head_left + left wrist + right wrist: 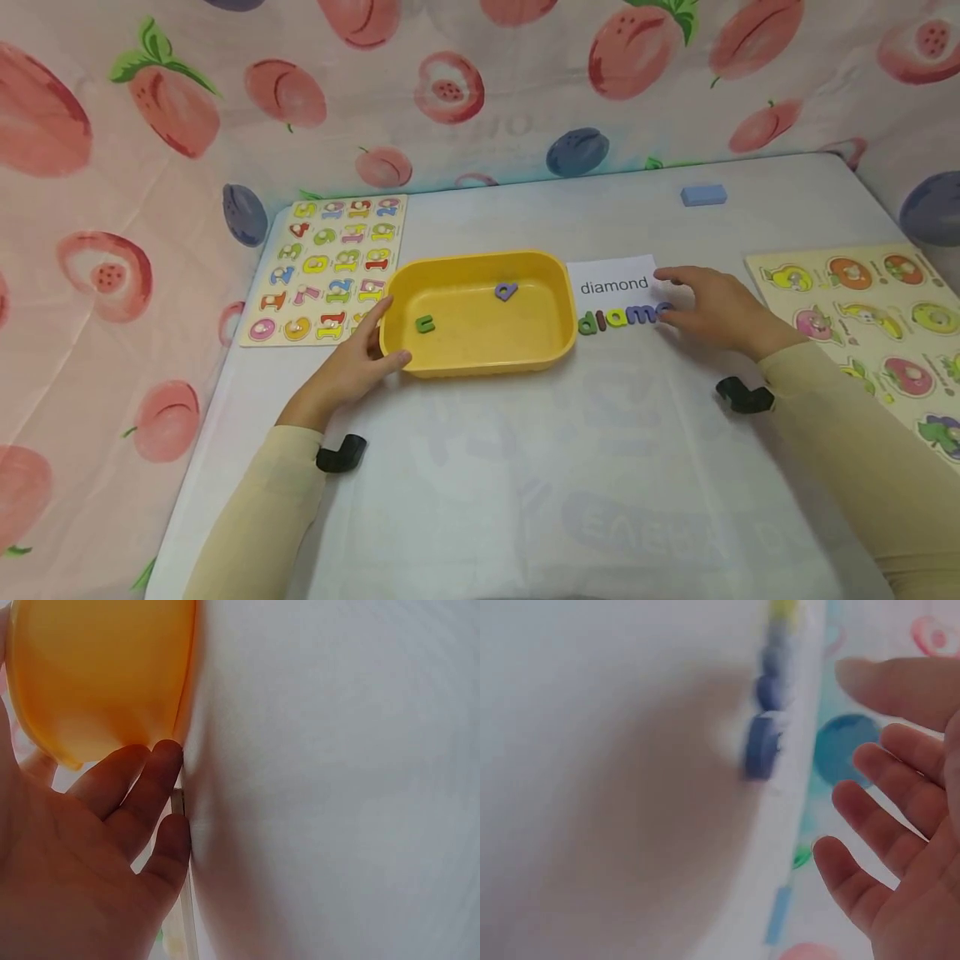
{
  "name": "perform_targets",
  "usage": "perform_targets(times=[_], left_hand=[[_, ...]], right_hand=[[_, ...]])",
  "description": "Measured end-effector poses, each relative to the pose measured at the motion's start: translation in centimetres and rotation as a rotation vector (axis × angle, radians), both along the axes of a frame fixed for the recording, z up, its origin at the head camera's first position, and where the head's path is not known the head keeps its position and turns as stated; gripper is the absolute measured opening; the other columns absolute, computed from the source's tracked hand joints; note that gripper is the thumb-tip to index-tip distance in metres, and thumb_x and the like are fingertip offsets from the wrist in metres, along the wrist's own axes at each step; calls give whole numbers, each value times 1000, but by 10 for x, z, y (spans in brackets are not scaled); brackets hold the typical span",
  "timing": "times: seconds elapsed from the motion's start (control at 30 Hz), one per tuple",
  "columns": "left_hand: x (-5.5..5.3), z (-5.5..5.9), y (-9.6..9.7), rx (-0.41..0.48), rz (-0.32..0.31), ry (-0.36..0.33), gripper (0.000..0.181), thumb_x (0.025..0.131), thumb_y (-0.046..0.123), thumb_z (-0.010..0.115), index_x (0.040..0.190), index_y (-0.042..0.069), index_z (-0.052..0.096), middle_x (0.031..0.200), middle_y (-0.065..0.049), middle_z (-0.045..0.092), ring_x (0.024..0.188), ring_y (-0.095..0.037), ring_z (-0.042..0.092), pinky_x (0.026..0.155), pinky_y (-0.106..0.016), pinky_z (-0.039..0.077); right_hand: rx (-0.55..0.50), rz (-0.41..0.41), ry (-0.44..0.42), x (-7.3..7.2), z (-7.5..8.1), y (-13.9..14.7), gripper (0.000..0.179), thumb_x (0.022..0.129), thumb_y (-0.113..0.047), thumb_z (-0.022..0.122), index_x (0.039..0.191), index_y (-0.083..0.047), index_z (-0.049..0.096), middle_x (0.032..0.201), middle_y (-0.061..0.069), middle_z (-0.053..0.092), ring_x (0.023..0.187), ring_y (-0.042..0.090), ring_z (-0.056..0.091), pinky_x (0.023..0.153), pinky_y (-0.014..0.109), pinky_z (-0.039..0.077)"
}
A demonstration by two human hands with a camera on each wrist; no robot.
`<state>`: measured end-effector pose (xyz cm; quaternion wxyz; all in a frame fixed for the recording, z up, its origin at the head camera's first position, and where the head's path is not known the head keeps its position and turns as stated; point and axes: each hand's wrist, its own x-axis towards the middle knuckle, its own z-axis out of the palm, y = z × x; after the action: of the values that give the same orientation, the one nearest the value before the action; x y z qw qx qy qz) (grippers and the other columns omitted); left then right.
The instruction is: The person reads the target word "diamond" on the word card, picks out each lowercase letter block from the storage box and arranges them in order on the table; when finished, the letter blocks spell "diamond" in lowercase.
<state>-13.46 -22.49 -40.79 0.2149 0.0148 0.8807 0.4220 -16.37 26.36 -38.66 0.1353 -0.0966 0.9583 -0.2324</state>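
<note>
My left hand [347, 377] grips the left end of a yellow plastic tray [480, 367], thumb over the front rim and fingers against the outer wall. In the left wrist view its fingers [142, 791] bend against the tray's end [105, 690]. Inside the tray lie a green letter n [425, 323] and a purple letter d [506, 291]. To the tray's right, toy letters spelling "diamo" [617, 317] form a row beneath a white card [611, 271] printed "diamond". My right hand [712, 312], fingers spread and holding nothing, hovers by the purple o [762, 748] ending the row.
A wooden number puzzle board [288, 275] lies at the left, partly behind the tray. On the right, a fruit puzzle board [851, 279] sits beneath the right forearm's side. A blue block [703, 196] rests near the back edge, before the fruit-patterned cloth [510, 125].
</note>
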Motion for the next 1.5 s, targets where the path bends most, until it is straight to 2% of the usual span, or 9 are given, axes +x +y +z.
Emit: perform_targets(times=[0.23, 0.37, 0.6, 0.73, 0.87, 1.03, 1.27, 1.5], left_hand=[[1, 2, -1, -4, 6, -6, 95, 90, 46, 71, 160, 41, 8, 156, -12, 40, 139, -29, 38, 116, -60, 19], [0, 1, 0, 2, -1, 3, 95, 90, 47, 71, 160, 42, 7, 155, -12, 40, 139, -29, 38, 116, -61, 19], [-1, -1, -2, 17, -2, 9, 95, 90, 47, 72, 160, 41, 8, 154, -12, 43, 136, -28, 42, 116, -60, 21], [-2, -1, -2, 13, -6, 12, 96, 90, 47, 72, 160, 41, 8, 154, -13, 43, 136, -29, 42, 116, -60, 21], [-2, -1, -2, 6, -17, 22, 96, 90, 48, 71, 161, 39, 8, 151, -15, 46, 133, -31, 44, 115, -61, 21], [-1, -1, -2, 0, -16, 20, 95, 90, 49, 71, 161, 39, 8, 152, -15, 45, 133, -31, 44, 115, -60, 21], [0, 0, -1, -4, -10, 18, 94, 91, 48, 70, 161, 40, 8, 154, -14, 42, 138, -31, 41, 116, -60, 20], [0, 0, -1, 3, -16, 19, 94, 91, 49, 70, 160, 41, 8, 155, -13, 41, 138, -30, 41, 116, -59, 20]], right_hand=[[-8, 55, 26, 1, 24, -33, 65, 94, -31, 71, 151, -10, 46, 152, 21, 42, 140, 45, 33, 110, 64, 29], [-47, 139, 75, 3, 32, -61, 62, 95, -28, 70, 150, -10, 47, 150, 15, 47, 138, 38, 39, 110, 59, 33], [-175, 342, 221, 0, 28, -111, 46, 95, -18, 71, 136, 0, 59, 135, 16, 61, 126, 35, 55, 107, 51, 41], [-218, 418, 248, -2, 22, -142, 41, 95, -18, 69, 132, 0, 64, 133, 14, 63, 125, 32, 56, 108, 46, 41], [-211, 460, 221, -3, 16, -171, 39, 97, -20, 66, 132, -2, 65, 135, 11, 62, 130, 30, 52, 113, 43, 36], [-195, 479, 167, -7, 11, -200, 39, 98, -22, 64, 133, -6, 64, 134, 7, 63, 127, 27, 55, 114, 43, 33], [-148, 461, 33, -15, 6, -230, 40, 100, -25, 63, 138, -12, 62, 137, 2, 61, 129, 19, 53, 111, 37, 37], [-115, 503, 10, -22, 2, -251, 38, 100, -24, 61, 136, -13, 64, 133, 0, 64, 120, 16, 57, 109, 35, 39]])
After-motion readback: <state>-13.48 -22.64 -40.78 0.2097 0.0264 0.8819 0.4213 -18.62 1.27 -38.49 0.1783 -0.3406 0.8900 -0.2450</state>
